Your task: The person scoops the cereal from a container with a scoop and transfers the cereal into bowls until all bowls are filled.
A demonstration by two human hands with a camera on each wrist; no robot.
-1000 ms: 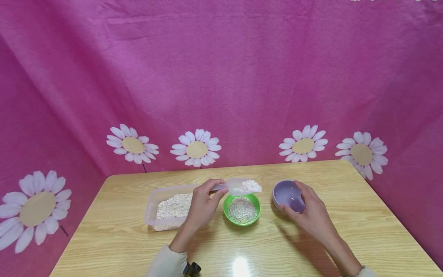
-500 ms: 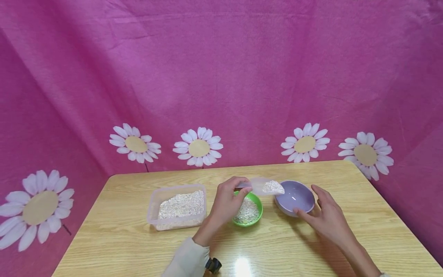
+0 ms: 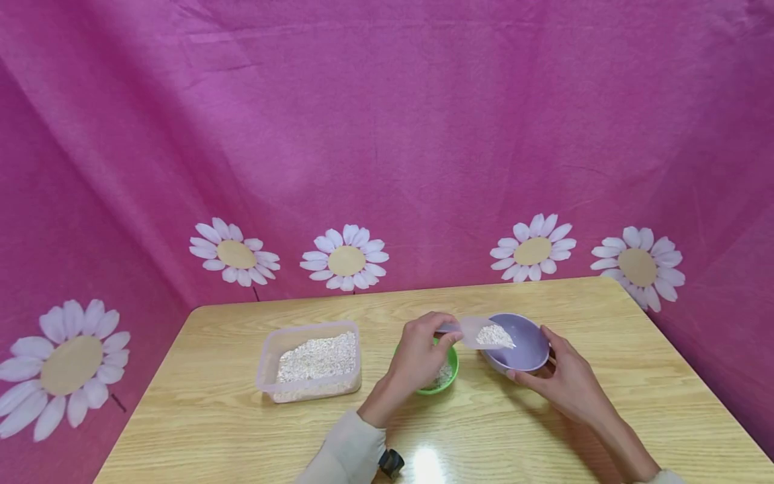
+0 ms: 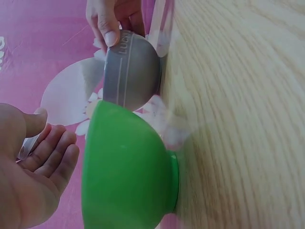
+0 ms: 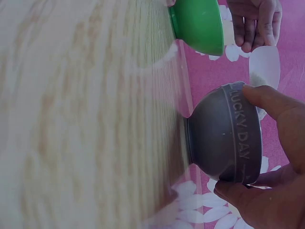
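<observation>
My left hand (image 3: 420, 353) pinches the handle of a clear plastic scoop (image 3: 478, 332) heaped with pale flakes, tilted over the rim of a purple bowl (image 3: 526, 339). My right hand (image 3: 559, 380) grips that bowl's near side, thumb and fingers round its wall (image 5: 228, 138). A green bowl (image 3: 446, 374) with flakes in it stands just left of the purple one, partly hidden by my left hand; the left wrist view shows the green bowl's side (image 4: 128, 167). A clear tub (image 3: 311, 359) of the same flakes sits further left on the wooden table (image 3: 242, 430).
A pink cloth with white daisies (image 3: 345, 259) closes in the table at the back and both sides. The table's right edge (image 3: 677, 356) runs close beside the purple bowl.
My left hand has carried the loaded scoop rightward from above the green bowl to the purple bowl's rim. My right hand set the tilted purple bowl down and now holds its near side.
</observation>
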